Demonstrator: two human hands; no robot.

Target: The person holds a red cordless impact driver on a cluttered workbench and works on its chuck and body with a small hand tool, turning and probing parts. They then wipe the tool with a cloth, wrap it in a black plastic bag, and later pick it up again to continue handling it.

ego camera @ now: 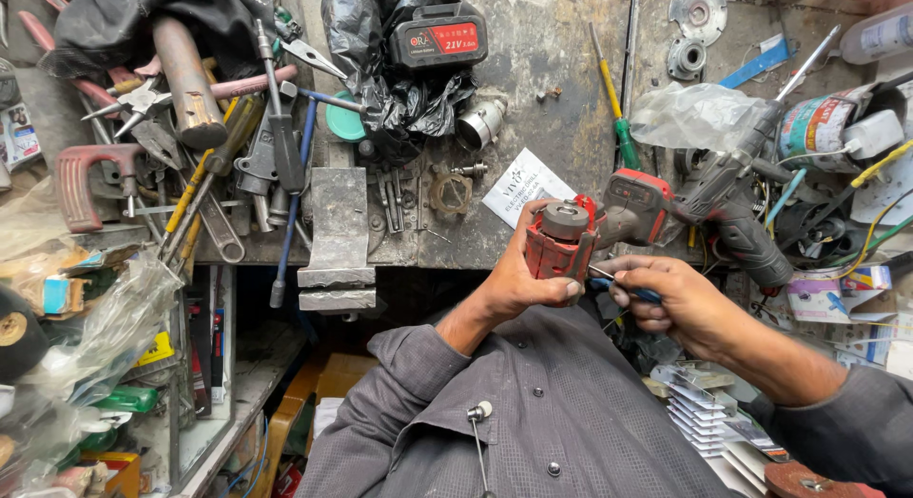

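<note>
My left hand (523, 274) grips a red power-tool housing (561, 239) with a grey round motor end on top, held just in front of the workbench edge. My right hand (670, 298) holds a small blue-handled screwdriver (618, 284), whose thin metal tip touches the right side of the housing. Behind the housing lies a red and grey cordless drill body (709, 198) on the bench.
The workbench (542, 127) is crowded: a black battery pack (437, 37) on a black bag, a heap of pliers, wrenches and a hammer (190, 84) at left, a green-yellow screwdriver (616, 117), a white leaflet (523, 184), wires and cans at right.
</note>
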